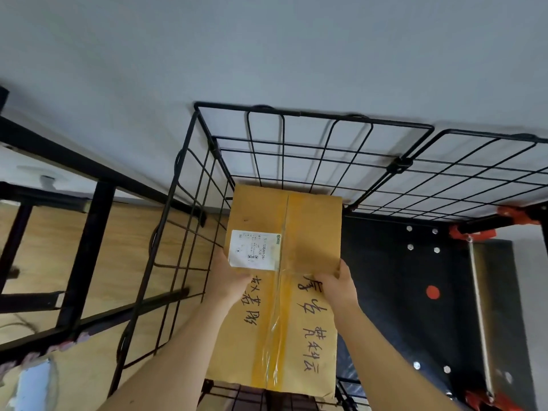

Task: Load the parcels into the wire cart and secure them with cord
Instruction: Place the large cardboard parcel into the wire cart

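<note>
Head view: two hands [284, 280] grip one parcel [281, 262] inside one wire cart [184, 203].

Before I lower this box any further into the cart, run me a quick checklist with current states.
1. Both hands on the cardboard box, left hand and right hand: ok.
2. Box lined up inside the wire cart walls: ok.
3. Tape seam intact on top: ok.
4. Cart bottom free under the box: cannot tell, hidden.
5. Cord within reach: cannot tell, none clearly seen.
</note>
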Demonstrator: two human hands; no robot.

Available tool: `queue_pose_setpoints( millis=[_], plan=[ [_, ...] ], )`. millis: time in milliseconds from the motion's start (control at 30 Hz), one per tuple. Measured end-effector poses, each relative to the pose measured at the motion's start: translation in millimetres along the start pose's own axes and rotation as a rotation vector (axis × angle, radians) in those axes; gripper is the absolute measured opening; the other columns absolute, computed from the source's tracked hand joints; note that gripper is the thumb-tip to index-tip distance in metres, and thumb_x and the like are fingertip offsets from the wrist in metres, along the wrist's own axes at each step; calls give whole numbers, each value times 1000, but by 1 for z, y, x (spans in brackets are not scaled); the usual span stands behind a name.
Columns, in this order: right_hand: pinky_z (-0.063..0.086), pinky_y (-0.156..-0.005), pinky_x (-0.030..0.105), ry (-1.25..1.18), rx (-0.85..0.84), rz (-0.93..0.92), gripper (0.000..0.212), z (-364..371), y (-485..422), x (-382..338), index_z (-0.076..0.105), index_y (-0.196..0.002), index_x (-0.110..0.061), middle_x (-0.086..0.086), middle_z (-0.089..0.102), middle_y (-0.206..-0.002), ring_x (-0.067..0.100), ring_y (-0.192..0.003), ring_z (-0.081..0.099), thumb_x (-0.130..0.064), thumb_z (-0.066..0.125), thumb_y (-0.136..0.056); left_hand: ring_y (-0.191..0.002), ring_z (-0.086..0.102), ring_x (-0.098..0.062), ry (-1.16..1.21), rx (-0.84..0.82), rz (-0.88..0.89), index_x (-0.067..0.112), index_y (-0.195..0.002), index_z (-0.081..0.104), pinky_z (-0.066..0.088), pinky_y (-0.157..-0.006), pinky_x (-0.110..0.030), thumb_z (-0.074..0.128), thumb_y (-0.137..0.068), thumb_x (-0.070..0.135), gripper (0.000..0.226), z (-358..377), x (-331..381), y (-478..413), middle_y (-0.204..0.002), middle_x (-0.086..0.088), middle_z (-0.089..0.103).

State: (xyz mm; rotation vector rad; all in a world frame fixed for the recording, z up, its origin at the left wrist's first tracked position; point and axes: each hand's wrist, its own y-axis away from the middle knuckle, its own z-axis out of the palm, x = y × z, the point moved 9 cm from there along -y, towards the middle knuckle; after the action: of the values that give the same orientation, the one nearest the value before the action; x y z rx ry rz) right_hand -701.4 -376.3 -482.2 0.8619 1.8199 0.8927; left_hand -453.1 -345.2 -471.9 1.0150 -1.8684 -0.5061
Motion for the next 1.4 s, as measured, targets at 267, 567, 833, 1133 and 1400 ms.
queue_pose_setpoints(
  millis=[267, 567, 833, 1133, 1400],
  plan=[
    [53, -66, 32, 111, -4, -74, 56, -6, 7, -9, 29, -141, -30, -4, 56, -83, 16, -72, 59, -19, 50, -91, -70, 59, -13, -234, 19, 16, 12, -132, 35, 53, -51, -31, 61, -81, 1, 58, -3, 2, 2, -125, -5, 52],
    [53, -72, 34, 344, -25, -176, 58, -23, 49, -26, 28, -144, -27, 1, 59, -104, 24, -98, 58, -16, 47, -90, -97, 61, -18, -511, -49, 101, 20, -149, 17, 49, -55, -17, 60, -85, 16, 76, -3, 29, 38, -152, -6, 24],
    [43, -54, 18, 461, -83, -369, 52, -53, 132, -75, 38, -142, -24, 4, 54, -129, 11, -86, 52, -18, 50, -92, -129, 41, -21, -622, -59, 323, 18, -145, 32, 46, -99, -33, 58, -89, 21, 62, -31, 103, 122, -149, -2, 32],
    [37, -52, 8, 517, -78, -693, 41, -76, 264, -131, 53, -129, -24, -1, 55, -132, 6, -78, 51, -14, 48, -89, -133, 36, -18, -550, 80, 549, 25, -143, 34, 35, -109, -35, 55, -92, 29, 56, -104, 166, 244, -150, 2, 31],
    [43, -74, 14, 540, -49, -977, 35, -58, 374, -168, 58, -123, -22, -7, 59, -127, 10, -101, 59, -14, 51, -90, -128, 41, -10, -384, 285, 683, 25, -137, 42, 33, -103, -26, 56, -92, 28, 48, -191, 186, 340, -143, 7, 38]
  ],
)
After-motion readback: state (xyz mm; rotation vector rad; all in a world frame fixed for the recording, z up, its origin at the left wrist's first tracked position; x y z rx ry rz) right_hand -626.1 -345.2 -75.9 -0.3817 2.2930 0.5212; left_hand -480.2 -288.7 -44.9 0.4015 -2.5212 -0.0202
